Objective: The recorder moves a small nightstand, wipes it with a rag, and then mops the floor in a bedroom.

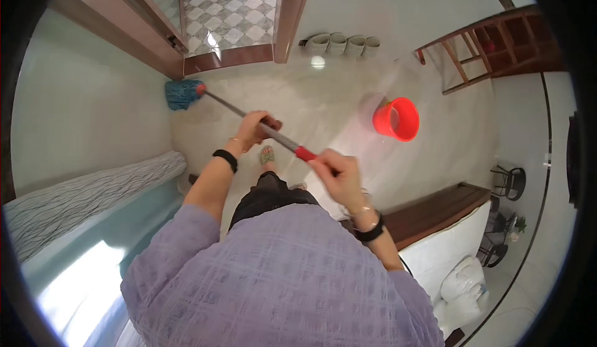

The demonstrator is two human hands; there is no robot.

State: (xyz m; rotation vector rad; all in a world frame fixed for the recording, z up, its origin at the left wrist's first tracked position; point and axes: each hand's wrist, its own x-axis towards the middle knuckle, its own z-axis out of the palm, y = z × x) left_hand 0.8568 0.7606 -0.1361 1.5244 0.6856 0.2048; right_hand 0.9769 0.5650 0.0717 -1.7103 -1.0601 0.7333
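My left hand [254, 129] grips the grey metal handle [233, 107] of a mop partway down the shaft. Near the handle's red grip [305, 153], my right hand [339, 174] is closed around its upper end. The blue mop head [182, 94] rests on the pale floor at the upper left, close to a doorway's wooden threshold [227, 57]. A black band sits on each wrist. One sandalled foot [267, 155] shows below the handle.
A red bucket [397, 119] stands on the floor to the right. Several pale pots [343, 43] line the far wall. A bed with a grey cover [74, 201] lies on the left, a wooden bench [435, 213] and white pillows on the right, a wooden rack [491, 45] at the upper right.
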